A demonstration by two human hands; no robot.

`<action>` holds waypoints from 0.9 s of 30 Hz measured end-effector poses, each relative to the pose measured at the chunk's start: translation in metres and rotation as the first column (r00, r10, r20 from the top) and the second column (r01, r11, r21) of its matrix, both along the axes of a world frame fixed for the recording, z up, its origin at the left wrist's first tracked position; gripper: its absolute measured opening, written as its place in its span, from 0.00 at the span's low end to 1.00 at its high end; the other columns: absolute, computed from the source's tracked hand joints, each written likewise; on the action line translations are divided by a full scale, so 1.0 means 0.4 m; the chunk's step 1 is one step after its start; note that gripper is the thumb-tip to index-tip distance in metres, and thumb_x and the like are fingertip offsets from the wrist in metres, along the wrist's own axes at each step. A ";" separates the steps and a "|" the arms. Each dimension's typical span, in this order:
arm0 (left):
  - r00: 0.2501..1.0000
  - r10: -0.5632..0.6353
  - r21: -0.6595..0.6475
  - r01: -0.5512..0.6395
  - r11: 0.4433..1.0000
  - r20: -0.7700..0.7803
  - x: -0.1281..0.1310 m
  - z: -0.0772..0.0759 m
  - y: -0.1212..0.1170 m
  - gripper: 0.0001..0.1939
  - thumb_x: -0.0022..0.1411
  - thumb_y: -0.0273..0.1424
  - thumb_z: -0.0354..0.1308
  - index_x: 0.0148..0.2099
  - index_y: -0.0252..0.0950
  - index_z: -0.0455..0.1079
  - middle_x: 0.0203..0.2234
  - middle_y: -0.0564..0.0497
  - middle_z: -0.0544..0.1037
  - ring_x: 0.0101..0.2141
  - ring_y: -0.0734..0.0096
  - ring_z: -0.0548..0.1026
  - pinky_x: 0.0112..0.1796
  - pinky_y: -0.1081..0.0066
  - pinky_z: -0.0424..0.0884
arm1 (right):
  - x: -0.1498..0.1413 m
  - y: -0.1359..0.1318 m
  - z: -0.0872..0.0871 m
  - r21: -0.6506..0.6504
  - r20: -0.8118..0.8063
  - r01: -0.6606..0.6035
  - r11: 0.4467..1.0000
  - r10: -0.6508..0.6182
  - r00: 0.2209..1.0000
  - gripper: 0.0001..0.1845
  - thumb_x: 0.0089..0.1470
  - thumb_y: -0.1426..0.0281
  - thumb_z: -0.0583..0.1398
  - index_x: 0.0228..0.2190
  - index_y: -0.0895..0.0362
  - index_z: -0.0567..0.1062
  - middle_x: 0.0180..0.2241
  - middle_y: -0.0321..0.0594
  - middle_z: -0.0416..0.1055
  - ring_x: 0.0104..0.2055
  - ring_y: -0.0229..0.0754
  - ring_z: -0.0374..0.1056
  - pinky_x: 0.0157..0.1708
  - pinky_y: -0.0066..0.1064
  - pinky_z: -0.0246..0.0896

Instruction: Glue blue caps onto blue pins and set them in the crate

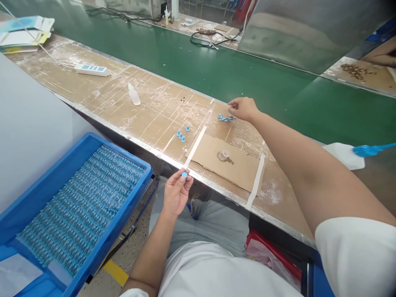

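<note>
My left hand [178, 190], palm up at the table's front edge, pinches a small round blue plastic piece [185, 175] between thumb and fingers. Out over the far side of the table is my right hand [244, 109], its fingertips drawn together; whatever they hold, if anything, is too small to make out. Just below those fingertips lies a little heap of blue and dark parts [226, 118]. Several blue knob-shaped pieces [181, 136] stand on the table between my hands. A small clear cup [223, 155] sits on a taped-down cardboard sheet [238, 170].
A blue tray [89, 138] holding many rows of blue parts is at my left. On the table are a white squeeze bottle [134, 95], a power strip [92, 69] and, at right, a white container [343, 156]. A green conveyor belt [185, 62] runs behind.
</note>
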State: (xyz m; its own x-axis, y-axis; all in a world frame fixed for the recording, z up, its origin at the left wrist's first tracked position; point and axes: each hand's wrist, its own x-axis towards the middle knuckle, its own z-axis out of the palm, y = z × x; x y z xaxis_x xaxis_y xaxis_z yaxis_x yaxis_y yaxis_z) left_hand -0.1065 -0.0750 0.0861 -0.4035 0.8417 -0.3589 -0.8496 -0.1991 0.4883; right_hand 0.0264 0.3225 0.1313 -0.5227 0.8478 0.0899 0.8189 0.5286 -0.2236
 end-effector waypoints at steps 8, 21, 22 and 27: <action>1.000 -0.021 0.016 0.021 1.000 -0.006 0.017 0.012 -0.013 0.14 0.48 0.27 0.72 0.40 0.36 0.79 0.36 0.50 0.82 0.32 0.79 0.80 0.40 0.78 0.77 | 0.082 -0.147 -0.005 -0.281 -0.480 -0.063 0.958 -0.083 0.873 0.14 0.42 0.68 0.70 0.35 0.59 0.82 0.27 0.42 0.78 0.28 0.44 0.74 0.33 0.38 0.73; 0.994 -0.108 0.009 0.108 0.994 -0.018 0.053 0.030 -0.032 0.15 0.51 0.26 0.69 0.43 0.34 0.78 0.38 0.48 0.82 0.34 0.77 0.80 0.41 0.78 0.76 | 0.240 -0.428 -0.096 -0.160 -0.452 -0.051 0.986 -0.027 0.892 0.11 0.47 0.63 0.66 0.33 0.54 0.82 0.29 0.39 0.79 0.28 0.41 0.72 0.30 0.33 0.69; 0.993 -0.115 0.006 0.115 0.993 -0.019 0.056 0.030 -0.033 0.14 0.51 0.26 0.69 0.43 0.34 0.78 0.37 0.48 0.82 0.34 0.78 0.80 0.41 0.78 0.76 | 0.244 -0.432 -0.103 -0.155 -0.458 -0.048 0.987 -0.029 0.888 0.11 0.47 0.62 0.66 0.34 0.53 0.82 0.30 0.39 0.79 0.28 0.42 0.73 0.30 0.33 0.69; 0.992 -0.123 0.018 0.123 0.992 -0.018 0.066 0.028 -0.037 0.14 0.50 0.26 0.70 0.42 0.35 0.79 0.37 0.49 0.82 0.34 0.78 0.80 0.41 0.79 0.76 | 0.245 -0.447 -0.114 -0.197 -0.514 0.033 0.980 -0.132 0.847 0.12 0.47 0.61 0.67 0.33 0.52 0.82 0.32 0.39 0.80 0.29 0.43 0.74 0.30 0.34 0.70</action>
State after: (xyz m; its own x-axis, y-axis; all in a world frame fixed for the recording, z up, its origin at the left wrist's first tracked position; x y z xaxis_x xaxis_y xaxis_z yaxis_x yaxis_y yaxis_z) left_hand -0.0800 -0.0898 0.0975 -0.3021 0.8921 -0.3359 -0.8600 -0.1030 0.4998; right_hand 0.1244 0.1435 0.0857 -0.3668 0.9133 0.1772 0.5930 0.3763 -0.7119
